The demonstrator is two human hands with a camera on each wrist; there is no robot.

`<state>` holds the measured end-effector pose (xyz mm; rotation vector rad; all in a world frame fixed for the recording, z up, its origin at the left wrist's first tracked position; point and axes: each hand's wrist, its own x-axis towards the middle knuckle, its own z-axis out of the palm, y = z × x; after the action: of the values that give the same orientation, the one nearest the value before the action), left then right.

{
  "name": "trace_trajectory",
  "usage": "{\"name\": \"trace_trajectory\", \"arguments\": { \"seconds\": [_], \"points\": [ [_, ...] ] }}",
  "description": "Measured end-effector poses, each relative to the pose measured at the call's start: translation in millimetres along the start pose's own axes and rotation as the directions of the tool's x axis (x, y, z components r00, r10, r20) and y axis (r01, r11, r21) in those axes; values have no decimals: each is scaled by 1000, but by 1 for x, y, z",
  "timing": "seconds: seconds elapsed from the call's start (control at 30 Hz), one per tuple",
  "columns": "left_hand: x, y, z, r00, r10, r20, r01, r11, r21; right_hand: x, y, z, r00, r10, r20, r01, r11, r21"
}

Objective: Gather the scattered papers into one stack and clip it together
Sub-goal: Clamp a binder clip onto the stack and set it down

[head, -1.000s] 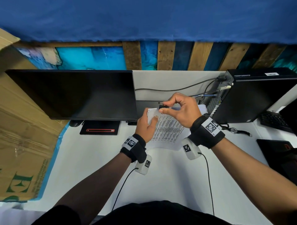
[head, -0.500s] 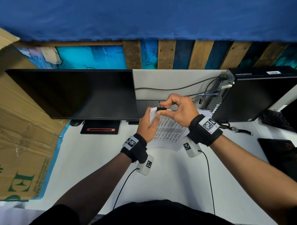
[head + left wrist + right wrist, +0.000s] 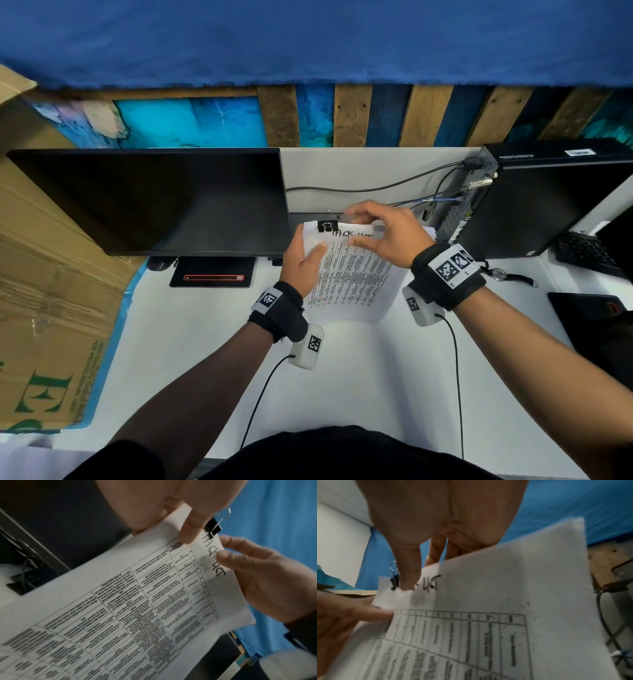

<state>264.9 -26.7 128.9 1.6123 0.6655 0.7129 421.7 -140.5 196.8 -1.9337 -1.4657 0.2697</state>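
Note:
A stack of printed papers with a table and handwriting on top is held tilted above the white desk. A black binder clip sits clamped on the stack's top edge near the left corner, its wire handles up. My left hand grips the stack's left edge, with the thumb on the front just below the clip. My right hand pinches the top edge just right of the clip, thumb on the front and fingers behind the sheets.
A dark monitor stands at the left, and a black computer tower with cables is at the right. A cardboard box lies at the far left. At the right edge are a keyboard, a wristwatch and a dark pad.
My right hand has let go of the binder clip, which now stays clamped on the stack, and shifted slightly right to pinch the top edge. The left hand keeps its hold.

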Motion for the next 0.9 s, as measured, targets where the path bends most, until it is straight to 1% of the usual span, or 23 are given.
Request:
{"name": "trace_trajectory", "arguments": {
  "seconds": [0.07, 0.13, 0.27, 0.3, 0.4, 0.5, 0.57, 0.67, 0.8, 0.83, 0.9],
  "points": [
    [2, 3, -4, 1000, 0, 29, 1, 1000, -23, -1, 3, 1, 1000, 5, 3, -5, 994, -108],
    [3, 6, -6, 998, 40, 39, -40, 999, 13, -2, 4, 4, 1000, 1, -3, -1, 988, -156],
    [3, 21, -10, 984, 177, -29, -172, 977, 123, -1, -2, 7, 1000, -18, -4, 17, 983, -180],
    [3, 24, -12, 980, 199, -30, -193, 971, 139, 0, -2, 7, 1000, -23, 2, 23, 983, -182],
    [5, 29, -19, 966, 258, 10, -256, 950, 181, 2, -1, 4, 1000, -26, 13, 28, 981, -193],
    [6, 30, -23, 949, 312, 34, -311, 919, 244, 2, -3, 3, 998, -32, 50, 42, 980, -194],
    [7, 30, -22, 932, 360, 40, -355, 887, 296, 1, -5, 5, 997, -32, 77, 48, 977, -207],
    [9, 33, -23, 893, 441, 86, -439, 818, 371, -1, -4, 6, 997, -32, 74, 47, 976, -214],
    [15, 39, -24, 821, 532, 206, -559, 677, 479, -1, -6, 2, 996, -35, 83, 50, 980, -191],
    [16, 40, -24, 810, 542, 223, -573, 656, 490, 0, -7, 1, 996, -35, 83, 51, 979, -199],
    [18, 41, -24, 809, 541, 230, -576, 652, 494, 0, -8, -2, 997, -28, 73, 42, 978, -203]
  ]
}}
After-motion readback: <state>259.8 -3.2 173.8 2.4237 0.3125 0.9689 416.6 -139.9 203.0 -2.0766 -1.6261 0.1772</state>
